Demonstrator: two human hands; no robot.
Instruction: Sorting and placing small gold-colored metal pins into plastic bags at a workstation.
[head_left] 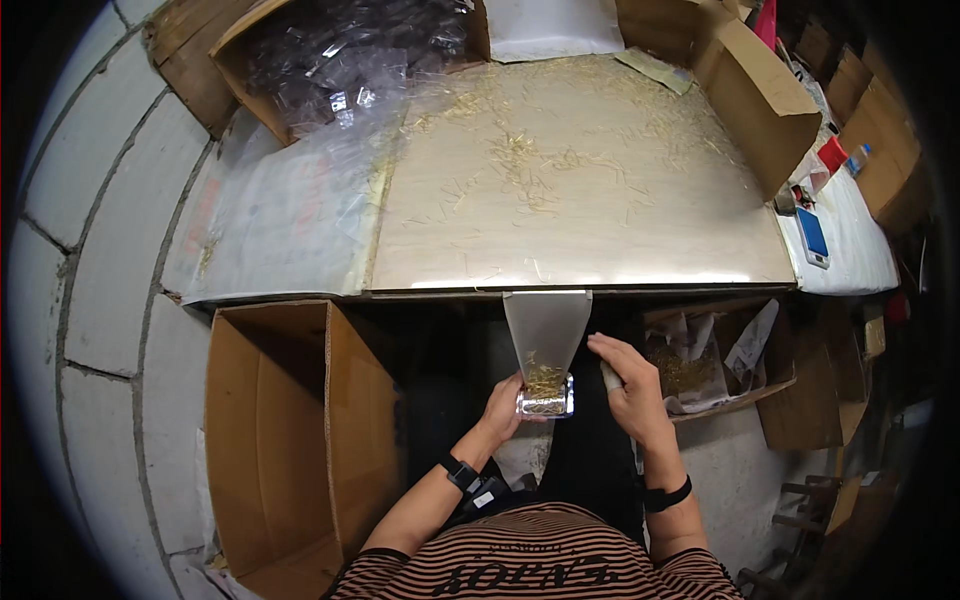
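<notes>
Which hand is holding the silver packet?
The left hand: it grips the silver packet at the bottom of the grey chute. The right hand is open, apart from the packet.

Silvery pouch, at narrow end of grey chute, heaped golden pieces

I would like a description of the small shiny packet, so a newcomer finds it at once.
Find the big pale tabletop, then the whitish chute hanging from its front edge. At the chute's lower end, the left hand holds the small shiny packet. Unlike the clear plastic heaped in the upper-left carton, it has golden pieces at its mouth.
</notes>
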